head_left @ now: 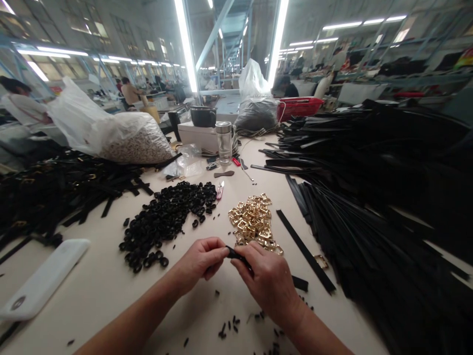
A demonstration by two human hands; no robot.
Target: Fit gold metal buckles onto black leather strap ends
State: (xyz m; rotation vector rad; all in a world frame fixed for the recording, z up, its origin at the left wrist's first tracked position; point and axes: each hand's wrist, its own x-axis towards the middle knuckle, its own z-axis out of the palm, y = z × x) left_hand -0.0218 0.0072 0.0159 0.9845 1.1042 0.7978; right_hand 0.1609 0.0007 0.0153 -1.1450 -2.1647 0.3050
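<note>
My left hand [201, 259] pinches the tip of a black strap [232, 253] between thumb and fingers. Close beside it, my right hand [268, 276] is closed around the same strap, hiding much of it. A black strap end [300, 283] shows past the right hand; whether it is the same piece I cannot tell. Just beyond my hands lies a heap of gold buckles [253, 217]. Left of that is a pile of small black loops [170, 214]. A single black strap [305, 251] lies to the right, with one loose buckle [321, 261] by it.
Many black straps [354, 231] cover the right side, and buckled straps [74, 187] the left. A white device [48, 276] lies at near left. Pink snips [220, 191], a glass bottle [223, 143] and a filled plastic bag [133, 138] stand farther back. Black scraps [229, 325] dot the front.
</note>
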